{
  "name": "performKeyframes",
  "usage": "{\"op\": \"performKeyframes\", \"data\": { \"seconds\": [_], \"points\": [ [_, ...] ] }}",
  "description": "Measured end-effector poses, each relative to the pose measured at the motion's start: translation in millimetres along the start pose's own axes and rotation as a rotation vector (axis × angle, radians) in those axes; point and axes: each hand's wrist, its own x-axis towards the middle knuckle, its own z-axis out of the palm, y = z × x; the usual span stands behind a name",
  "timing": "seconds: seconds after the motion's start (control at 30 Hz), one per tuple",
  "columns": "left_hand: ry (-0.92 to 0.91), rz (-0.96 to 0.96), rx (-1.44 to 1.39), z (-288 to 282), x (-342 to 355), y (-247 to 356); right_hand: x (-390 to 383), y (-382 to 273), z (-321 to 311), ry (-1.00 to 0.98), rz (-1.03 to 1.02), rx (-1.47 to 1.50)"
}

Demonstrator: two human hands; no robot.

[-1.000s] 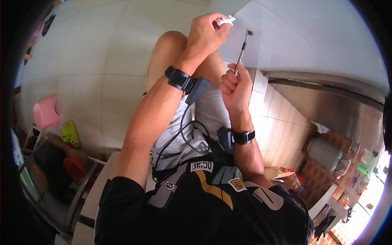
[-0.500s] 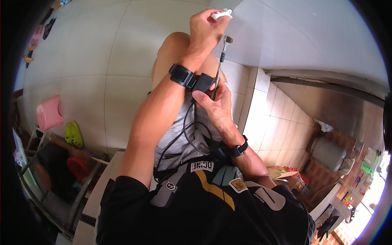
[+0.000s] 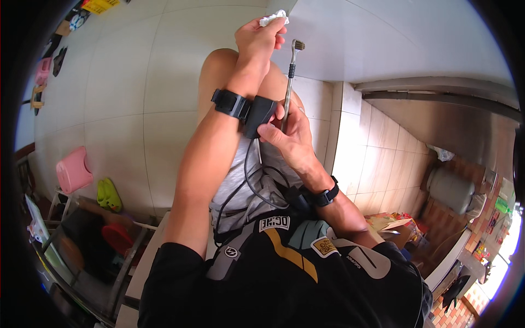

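Out in front, my left hand [image 3: 256, 45] pinches a crumpled white tissue [image 3: 275, 18] between thumb and fingers. Closer to me, my right hand [image 3: 294, 136] is closed round a slim metal tool [image 3: 289, 87]. The tool has a dark ribbed collar and a small head with a brownish face, pointing away from me, just right of the left hand and apart from the tissue. A black box [image 3: 259, 117] with a cable sits against my left wrist strap [image 3: 232, 104]. My right thumb is beside the box's lower edge; whether they touch, I cannot tell.
The cable [image 3: 247, 169] loops over my grey shorts. A smooth pale panel [image 3: 394, 44] stands at the right. To the left are a pink stool [image 3: 75, 169], green clogs [image 3: 109, 195] and a metal-framed chair [image 3: 128, 257]. A grey cylinder [image 3: 451, 188] lies far right.
My left hand and the tissue have shifted left. The metal tool and my right hand have moved slightly left too. The view of the room has shifted a little; both grips stay the same.
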Motion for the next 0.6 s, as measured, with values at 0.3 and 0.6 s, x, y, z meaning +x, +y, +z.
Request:
{"op": "performKeyframes", "data": {
  "seconds": [0.3,0.6],
  "points": [
    [-0.041,-0.216,-0.483,-11.5,13.3,-3.6,0.3,-0.6,13.8,-0.002,-0.014,0.111],
    [-0.102,-0.238,-0.598,-27.1,23.4,4.8,4.1,8.7,21.7,0.028,-0.041,0.030]
  ]
}}
